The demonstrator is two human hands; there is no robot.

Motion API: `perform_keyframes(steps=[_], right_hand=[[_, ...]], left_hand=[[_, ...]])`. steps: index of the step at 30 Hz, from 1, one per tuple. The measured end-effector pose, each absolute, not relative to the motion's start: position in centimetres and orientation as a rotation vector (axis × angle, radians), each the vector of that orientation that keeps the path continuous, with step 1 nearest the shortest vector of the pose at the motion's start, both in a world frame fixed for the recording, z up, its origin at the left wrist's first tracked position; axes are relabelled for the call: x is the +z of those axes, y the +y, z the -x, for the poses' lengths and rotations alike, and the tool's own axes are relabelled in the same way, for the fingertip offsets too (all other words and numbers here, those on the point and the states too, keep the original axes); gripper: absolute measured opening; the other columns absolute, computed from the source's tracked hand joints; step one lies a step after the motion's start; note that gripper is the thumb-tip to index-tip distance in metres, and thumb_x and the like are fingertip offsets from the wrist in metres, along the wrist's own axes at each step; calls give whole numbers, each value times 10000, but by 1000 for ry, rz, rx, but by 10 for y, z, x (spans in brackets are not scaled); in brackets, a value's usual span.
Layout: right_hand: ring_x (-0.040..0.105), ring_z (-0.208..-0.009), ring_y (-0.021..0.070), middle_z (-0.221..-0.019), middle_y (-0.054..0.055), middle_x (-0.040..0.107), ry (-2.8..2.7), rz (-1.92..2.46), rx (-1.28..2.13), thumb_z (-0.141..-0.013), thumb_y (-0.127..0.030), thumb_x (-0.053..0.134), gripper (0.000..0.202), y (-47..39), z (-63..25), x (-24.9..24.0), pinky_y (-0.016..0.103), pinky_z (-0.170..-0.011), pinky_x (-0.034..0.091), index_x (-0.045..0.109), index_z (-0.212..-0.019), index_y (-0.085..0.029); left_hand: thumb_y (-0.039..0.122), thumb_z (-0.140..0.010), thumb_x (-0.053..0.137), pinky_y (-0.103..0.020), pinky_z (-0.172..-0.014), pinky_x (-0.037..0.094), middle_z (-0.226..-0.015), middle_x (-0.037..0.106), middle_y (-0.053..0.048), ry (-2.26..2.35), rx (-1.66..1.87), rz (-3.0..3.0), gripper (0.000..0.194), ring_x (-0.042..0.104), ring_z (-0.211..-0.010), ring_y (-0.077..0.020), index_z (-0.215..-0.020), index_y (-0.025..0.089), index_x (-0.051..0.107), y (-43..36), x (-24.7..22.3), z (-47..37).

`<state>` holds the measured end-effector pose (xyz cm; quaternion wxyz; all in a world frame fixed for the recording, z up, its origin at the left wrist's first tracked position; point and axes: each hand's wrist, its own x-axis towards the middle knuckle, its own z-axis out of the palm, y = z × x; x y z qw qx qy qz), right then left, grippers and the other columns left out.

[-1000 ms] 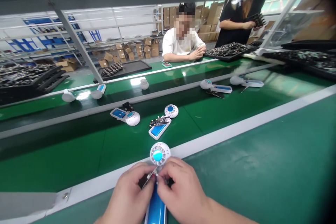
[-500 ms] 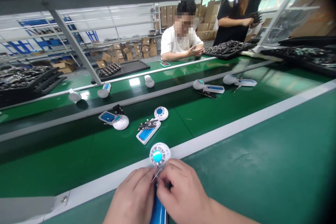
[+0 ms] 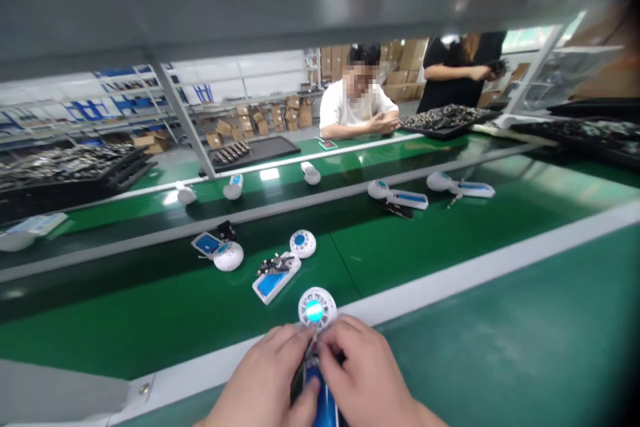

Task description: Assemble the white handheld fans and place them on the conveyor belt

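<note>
In front of me lies an opened white handheld fan (image 3: pixel 317 299), its round vented head with a shiny blue centre pointing away. A blue battery (image 3: pixel 325 405) sits in its handle. My left hand (image 3: pixel 273 373) is closed around the handle's left side, its thumb across the battery. From the right, my right hand (image 3: pixel 367 370) pinches at the neck just below the fan head. Between my fingertips the small parts are blurred and mostly covered. Beyond lies another opened fan (image 3: pixel 275 283) with a dark circuit board (image 3: pixel 274 265) across its handle.
More opened fans lie on the green belt, including one at left (image 3: pixel 229 255) and one at right (image 3: pixel 407 199). A white rail (image 3: pixel 425 290) edges my bench. Across the line a person in a white shirt (image 3: pixel 357 107) sits near a black tray of parts (image 3: pixel 445 121). A grey shelf hangs overhead.
The view has tilted up, so the scene sits lower. My left thumb now lies over the battery. Fans on the far lane have shifted right, and another appears at the left edge.
</note>
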<state>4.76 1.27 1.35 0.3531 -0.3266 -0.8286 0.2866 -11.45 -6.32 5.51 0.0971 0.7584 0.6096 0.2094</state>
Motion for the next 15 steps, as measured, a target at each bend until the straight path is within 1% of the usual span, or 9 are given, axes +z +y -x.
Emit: perform_keyframes(steps=[2,3,5,6,8,10,11,13,15], right_hand=[[566,-595,150,-655,8,590,-2077,1005,751,-870,-173,476,241,32,-46,10,243,-544,397,515,-634,-207],[564,-568,150,-632,4,586,-2036,1070,736,-877,-195,487,260,45,-44,9,242,-522,393,513,-619,-211],[583,-551,165,-610,8,600,-1964,1127,701,-880,-243,510,265,73,-38,8,248,-503,407,548,-620,-214],[608,-574,178,-639,20,629,-1933,1131,687,-883,-262,510,250,86,-35,10,255,-512,427,591,-653,-210],[656,-667,209,-750,55,681,-1879,1123,654,-889,-291,506,212,107,-29,17,277,-564,474,666,-793,-191],[672,-756,233,-852,81,691,-1841,1113,626,-884,-326,526,227,113,-28,25,299,-611,506,680,-949,-172],[672,-782,238,-877,83,687,-1835,1099,621,-879,-339,540,246,110,-29,27,306,-632,518,673,-1002,-173],[666,-801,234,-877,68,672,-1863,1018,628,-869,-344,556,240,94,-34,24,311,-671,534,664,-1026,-198],[662,-778,217,-830,47,658,-1937,874,656,-847,-297,570,172,69,-41,10,295,-689,541,670,-970,-229]], left_hand=[[275,-831,594,-373,-981,526,-1306,634,-95,2047,490,-2095,531,624,-1153,-255,-1357,238,523,-50,71,136],[317,-869,557,-392,-1024,487,-1357,595,-103,2239,438,-2000,515,582,-1216,-265,-1372,224,504,-42,78,152],[331,-937,462,-447,-1062,421,-1387,549,-159,2619,348,-1771,466,517,-1279,-303,-1366,153,496,-25,88,186],[311,-933,477,-479,-1055,408,-1377,539,-200,2733,317,-1682,475,503,-1282,-335,-1363,111,490,-17,91,203],[272,-873,605,-475,-1009,433,-1320,566,-221,2818,245,-1572,515,541,-1226,-346,-1345,91,504,-5,91,231],[279,-855,673,-441,-957,477,-1259,610,-159,2814,170,-1530,490,605,-1130,-285,-1304,136,540,2,88,249],[300,-873,668,-431,-935,493,-1230,626,-122,2808,139,-1521,443,626,-1079,-249,-1276,154,558,3,87,253],[311,-885,658,-425,-885,514,-1164,653,-91,2816,99,-1501,372,647,-1008,-227,-1217,158,590,1,88,253],[277,-810,709,-391,-810,513,-1070,687,-113,2833,81,-1479,365,660,-966,-263,-1140,143,630,-6,98,246]])
